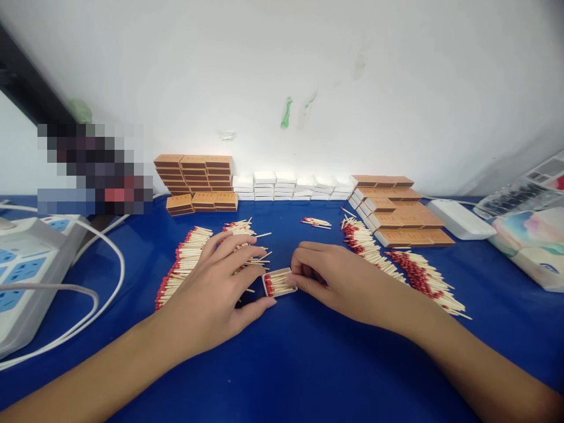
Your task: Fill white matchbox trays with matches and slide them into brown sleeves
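Note:
A small white matchbox tray (pixel 282 294) lies on the blue table, holding red-tipped matches (pixel 277 284) with their heads to the left. My left hand (pixel 215 285) is spread open, its thumb and index finger beside the tray's left end. Under and behind its fingers are two heaps of loose matches (pixel 194 249), partly hidden. The fingers of my right hand (pixel 337 279) are pinched together at the tray's right end. Whether they grip match ends or the tray's edge is hidden.
More matches lie in heaps on the right (pixel 423 276), with a few at the back (pixel 316 222). Along the wall stand stacked brown matchboxes (pixel 194 176), white trays (pixel 286 187) and more brown boxes (pixel 400 220). A power strip (pixel 26 276) with cables is at left, a tissue pack (pixel 533 247) at right.

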Motion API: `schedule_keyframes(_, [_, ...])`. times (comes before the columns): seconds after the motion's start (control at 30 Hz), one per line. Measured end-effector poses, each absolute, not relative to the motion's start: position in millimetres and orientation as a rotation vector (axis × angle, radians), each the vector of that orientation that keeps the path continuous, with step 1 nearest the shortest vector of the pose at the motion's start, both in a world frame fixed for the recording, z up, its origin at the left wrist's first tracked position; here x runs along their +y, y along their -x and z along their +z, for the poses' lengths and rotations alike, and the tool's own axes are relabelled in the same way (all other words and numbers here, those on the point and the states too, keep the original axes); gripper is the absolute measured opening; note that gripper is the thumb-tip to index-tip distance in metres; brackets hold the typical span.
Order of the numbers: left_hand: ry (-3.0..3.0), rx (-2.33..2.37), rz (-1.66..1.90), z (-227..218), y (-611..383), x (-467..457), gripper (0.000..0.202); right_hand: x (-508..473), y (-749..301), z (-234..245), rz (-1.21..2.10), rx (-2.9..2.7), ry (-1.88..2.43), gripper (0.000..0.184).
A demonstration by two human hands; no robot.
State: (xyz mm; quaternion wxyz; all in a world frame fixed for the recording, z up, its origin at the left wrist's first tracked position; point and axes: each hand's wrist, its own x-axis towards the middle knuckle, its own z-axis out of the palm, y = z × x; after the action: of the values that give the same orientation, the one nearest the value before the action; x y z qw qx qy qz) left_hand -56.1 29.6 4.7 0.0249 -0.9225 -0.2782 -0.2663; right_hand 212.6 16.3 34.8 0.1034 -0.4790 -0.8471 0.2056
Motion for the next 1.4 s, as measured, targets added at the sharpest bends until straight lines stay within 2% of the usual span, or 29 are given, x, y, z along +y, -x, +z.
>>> schedule_keyframes(0.2, [2.868, -0.873, -0.814, 4, 56, 29, 0.025, 17, -215, 36, 0.58, -2.392, 1.501, 0.01])
schedule_keyframes(1.13, [2.853, -0.849, -0.83, 5, 55, 28, 0.026, 13, -203, 34, 0.673, -2.389, 1.22, 0.011])
schedule_keyframes(1.4, [2.863, -0.817, -0.836, 5, 55, 29, 0.025, 14, -195, 20, 0.683, -2.336, 1.159, 0.013])
